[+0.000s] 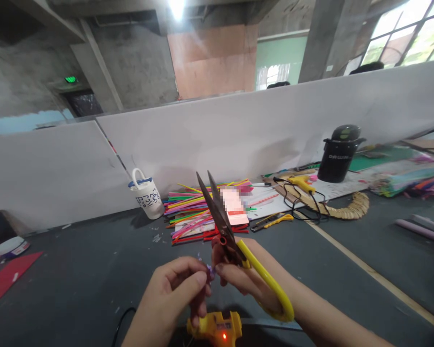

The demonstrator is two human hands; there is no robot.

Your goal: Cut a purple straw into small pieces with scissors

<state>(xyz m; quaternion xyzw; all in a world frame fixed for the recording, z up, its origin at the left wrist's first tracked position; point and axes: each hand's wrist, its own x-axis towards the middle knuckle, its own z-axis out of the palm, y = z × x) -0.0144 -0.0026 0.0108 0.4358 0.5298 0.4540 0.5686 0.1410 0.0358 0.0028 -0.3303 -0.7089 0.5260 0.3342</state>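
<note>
Scissors (224, 219) with yellow handles hang on my right hand (251, 274), their dark blades slightly apart and pointing up and to the left. The fingers of that hand are curled by the pivot, close to my left one. A small purple piece (210, 271), too small to identify, lies between the fingertips of both hands. My left hand (177, 294) is closed in a pinch at its left side. Just below my hands sits a yellow device (217, 327) with a lit red light, partly cut off by the frame's lower edge.
Behind my hands lie colourful pipe cleaners (188, 207), a pink-screened phone (235, 207) and a yellow utility knife (273, 221). A white cup (148, 197) stands left. At right are a yellow glue gun (302, 184) with a black cord and a black canister (338, 156). A white partition (217, 140) borders the table.
</note>
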